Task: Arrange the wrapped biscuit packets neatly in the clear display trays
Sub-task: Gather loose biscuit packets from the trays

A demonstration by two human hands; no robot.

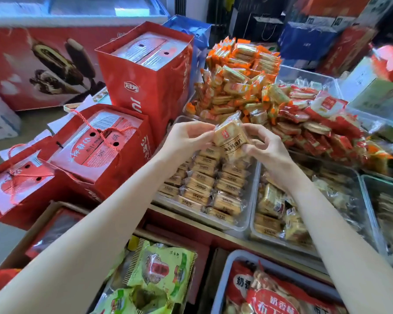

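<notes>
Holding one wrapped biscuit packet (230, 138) up between both hands, above the far end of the near-left clear tray (245, 226). Left hand (186, 138) pinches the packet's left edge with curled fingers (205, 128); right hand (262, 146) grips its right side, fingers bent round the wrapper. Packet is tilted, label facing the camera, not yet set down.

Progress, as judged: that tray already carries several tidy rows of matching tan packets (204, 184), laid flat and overlapping, filling most of it. Space seems left at the far end, under the hands. The neighbouring tray (363, 193) to the right holds packets lying loose and jumbled, so it looks unsorted. Behind, orange packets (238, 80) and red packets (315, 123) sit in heaped piles, not in rows.

Roughly one tray close to done; the rest appears still ahead.

Red gift bags (145, 71) stand to the left, beside the trays.
</notes>
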